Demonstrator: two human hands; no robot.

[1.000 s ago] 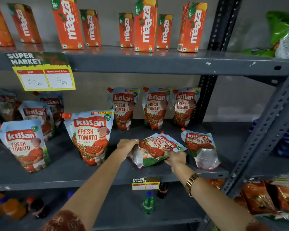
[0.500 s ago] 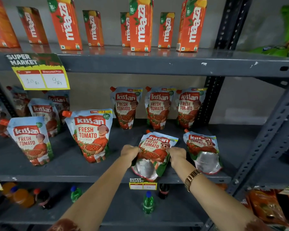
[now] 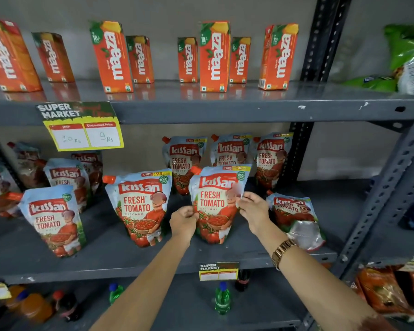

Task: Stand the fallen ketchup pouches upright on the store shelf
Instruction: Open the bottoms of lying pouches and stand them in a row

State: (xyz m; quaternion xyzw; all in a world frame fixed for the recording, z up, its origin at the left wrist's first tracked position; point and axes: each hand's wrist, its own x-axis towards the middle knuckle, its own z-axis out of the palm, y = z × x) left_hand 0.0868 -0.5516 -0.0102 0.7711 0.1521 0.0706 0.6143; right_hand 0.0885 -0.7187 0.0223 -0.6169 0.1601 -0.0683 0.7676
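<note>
A Kissan ketchup pouch (image 3: 214,201) stands upright at the front of the middle shelf (image 3: 153,261). My left hand (image 3: 183,222) pinches its left edge and my right hand (image 3: 253,211) grips its right edge. To its right another ketchup pouch (image 3: 294,216) lies flat on its back, its clear base towards me. Several more pouches stand upright: one just left (image 3: 141,206), one further left (image 3: 54,218), and three in the back row (image 3: 270,158).
Orange Maaza juice cartons (image 3: 214,56) line the top shelf. A yellow price tag (image 3: 84,130) hangs from its edge. A dark upright post (image 3: 299,149) bounds the bay on the right. Small bottles (image 3: 222,298) stand on the shelf below, snack packets (image 3: 387,290) at lower right.
The pouch between my hands was lying flat and tilted; both hands turned it and raised it, and it now stands upright. The view has moved closer to the shelf.
</note>
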